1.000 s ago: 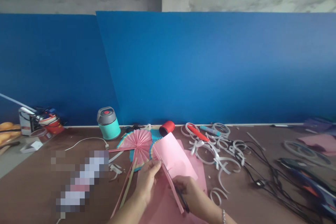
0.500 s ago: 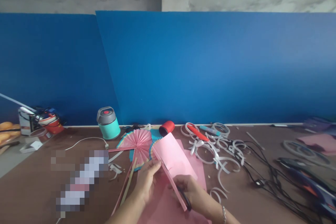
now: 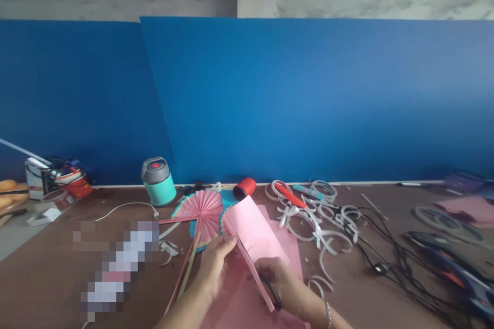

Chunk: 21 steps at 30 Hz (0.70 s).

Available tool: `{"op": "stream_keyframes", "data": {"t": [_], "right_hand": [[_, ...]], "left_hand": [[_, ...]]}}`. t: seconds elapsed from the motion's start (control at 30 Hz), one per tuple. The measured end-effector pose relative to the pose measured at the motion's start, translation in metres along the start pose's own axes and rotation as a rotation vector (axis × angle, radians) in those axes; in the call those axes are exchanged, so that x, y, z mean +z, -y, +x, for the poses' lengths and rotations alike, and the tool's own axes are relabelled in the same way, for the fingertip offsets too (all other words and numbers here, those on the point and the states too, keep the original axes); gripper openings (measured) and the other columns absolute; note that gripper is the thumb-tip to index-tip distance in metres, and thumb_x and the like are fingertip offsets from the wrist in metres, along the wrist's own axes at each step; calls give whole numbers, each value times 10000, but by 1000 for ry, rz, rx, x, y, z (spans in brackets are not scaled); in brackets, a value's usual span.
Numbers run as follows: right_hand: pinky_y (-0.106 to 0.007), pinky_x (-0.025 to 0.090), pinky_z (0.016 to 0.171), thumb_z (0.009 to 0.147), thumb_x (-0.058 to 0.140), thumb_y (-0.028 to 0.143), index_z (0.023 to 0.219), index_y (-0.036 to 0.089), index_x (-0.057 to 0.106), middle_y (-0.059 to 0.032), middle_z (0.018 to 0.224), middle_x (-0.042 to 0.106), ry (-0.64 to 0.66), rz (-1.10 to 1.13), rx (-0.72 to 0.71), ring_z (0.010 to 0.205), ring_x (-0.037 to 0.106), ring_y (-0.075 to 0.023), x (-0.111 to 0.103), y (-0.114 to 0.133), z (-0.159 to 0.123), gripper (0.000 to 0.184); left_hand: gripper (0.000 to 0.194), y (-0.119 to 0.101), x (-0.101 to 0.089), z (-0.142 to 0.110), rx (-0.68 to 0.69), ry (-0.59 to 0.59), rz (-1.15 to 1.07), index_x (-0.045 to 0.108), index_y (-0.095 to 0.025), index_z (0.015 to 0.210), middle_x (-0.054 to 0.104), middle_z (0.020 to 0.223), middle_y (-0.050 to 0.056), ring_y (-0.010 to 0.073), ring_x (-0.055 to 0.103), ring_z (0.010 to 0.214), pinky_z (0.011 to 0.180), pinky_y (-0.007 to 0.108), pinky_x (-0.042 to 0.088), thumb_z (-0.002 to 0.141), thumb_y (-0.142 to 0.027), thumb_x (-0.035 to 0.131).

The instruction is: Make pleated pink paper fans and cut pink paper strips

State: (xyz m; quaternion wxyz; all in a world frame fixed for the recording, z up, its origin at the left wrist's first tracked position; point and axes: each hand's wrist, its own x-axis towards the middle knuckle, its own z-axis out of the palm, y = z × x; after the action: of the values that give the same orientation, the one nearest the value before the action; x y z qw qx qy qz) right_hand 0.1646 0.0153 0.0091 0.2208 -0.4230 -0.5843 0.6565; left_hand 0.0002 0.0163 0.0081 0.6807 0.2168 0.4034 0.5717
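My right hand is closed around the black handle of a pair of scissors. The blades lie along the left side of a pink sheet of paper, where a narrow strip runs down the edge. My left hand pinches that sheet's left edge between thumb and fingers, near the scissors' tip. Under both hands lies more pink paper. Just beyond the held sheet sits a pleated pink paper fan with a blue and yellow border.
A teal lidded container and a red spool stand towards the back of the brown table. Right of the paper lie curled white strips, a red-handled tool and black cables. A blue partition rises behind.
The dark blade line along the sheet's left edge shows more clearly. Both hands keep nearly the same place, and the view has shifted very slightly.
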Motion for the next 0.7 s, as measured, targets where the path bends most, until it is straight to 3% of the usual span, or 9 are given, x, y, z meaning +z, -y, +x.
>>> {"op": "stream_keyframes", "data": {"t": [0.7], "right_hand": [[-164, 323, 404, 614, 622, 198, 725, 110, 651, 39, 532, 532, 8, 21, -51, 432, 415, -52, 1, -1, 1, 145]], "left_hand": [[281, 1, -6, 4, 20, 9, 55, 689, -113, 727, 702, 671, 60, 170, 627, 621, 625, 272, 465, 603, -342, 796]]}}
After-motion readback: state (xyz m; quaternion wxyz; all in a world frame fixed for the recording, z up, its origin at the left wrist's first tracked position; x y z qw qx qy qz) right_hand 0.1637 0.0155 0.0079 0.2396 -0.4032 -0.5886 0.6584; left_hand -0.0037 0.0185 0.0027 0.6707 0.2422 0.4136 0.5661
